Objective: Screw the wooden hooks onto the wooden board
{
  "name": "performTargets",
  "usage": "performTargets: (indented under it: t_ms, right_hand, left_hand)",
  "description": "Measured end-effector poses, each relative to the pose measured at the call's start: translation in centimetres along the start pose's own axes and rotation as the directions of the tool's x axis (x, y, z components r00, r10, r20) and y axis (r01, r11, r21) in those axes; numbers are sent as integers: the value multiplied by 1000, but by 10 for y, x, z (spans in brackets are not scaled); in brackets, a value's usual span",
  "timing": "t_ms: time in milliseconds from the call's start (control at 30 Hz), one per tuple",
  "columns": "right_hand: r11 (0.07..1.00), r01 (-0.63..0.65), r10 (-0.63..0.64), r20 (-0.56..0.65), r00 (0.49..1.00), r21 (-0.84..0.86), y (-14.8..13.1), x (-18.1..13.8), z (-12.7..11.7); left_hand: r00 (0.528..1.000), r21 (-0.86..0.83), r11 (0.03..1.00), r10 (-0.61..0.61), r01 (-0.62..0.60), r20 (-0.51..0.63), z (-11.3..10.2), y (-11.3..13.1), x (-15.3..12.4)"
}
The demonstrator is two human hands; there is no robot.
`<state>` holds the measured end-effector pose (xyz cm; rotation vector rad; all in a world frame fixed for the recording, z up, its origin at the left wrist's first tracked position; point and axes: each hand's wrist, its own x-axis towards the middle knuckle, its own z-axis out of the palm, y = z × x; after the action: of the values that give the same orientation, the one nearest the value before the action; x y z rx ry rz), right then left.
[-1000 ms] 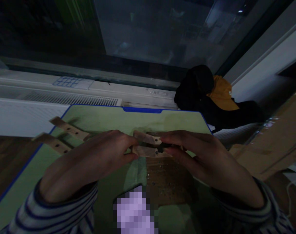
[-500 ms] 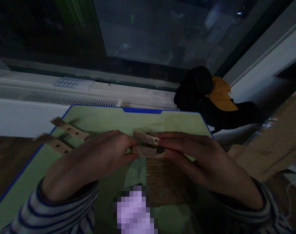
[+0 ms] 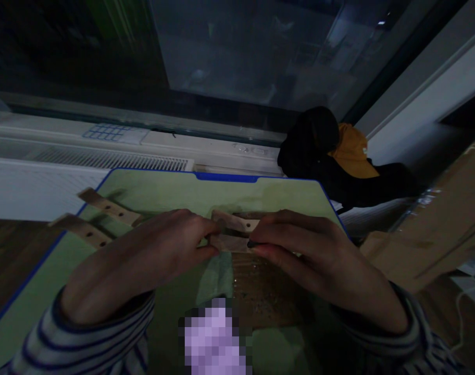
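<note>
Your left hand (image 3: 163, 242) pinched the wooden strips (image 3: 233, 243), likely light, stiff and best held by their edges, while your right hand (image 3: 311, 247) pinched a dark piece (image 3: 251, 244).

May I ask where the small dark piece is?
The small dark piece is just right of the head view's centre, in the right hand, by a wooden strip.

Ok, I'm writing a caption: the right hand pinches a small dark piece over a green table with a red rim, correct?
Not quite: the rim of the green table is blue, not red, as the head view shows. The right hand does pinch a small dark piece over it.
</note>
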<state>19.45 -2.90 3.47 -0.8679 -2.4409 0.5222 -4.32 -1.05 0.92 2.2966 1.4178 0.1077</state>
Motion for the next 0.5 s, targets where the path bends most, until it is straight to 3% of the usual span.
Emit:
performTargets:
  t_ms: [300,500]
  right_hand:
    - [996,-66,65,14,998,63,-4,1,1]
    - [998,-61,61,24,998,-27,-1,2,0]
  left_hand:
    - [1000,-13,1000,28,-28,8,-1,3,3]
    - [999,20,1000,23,-22,-24,2,3,4]
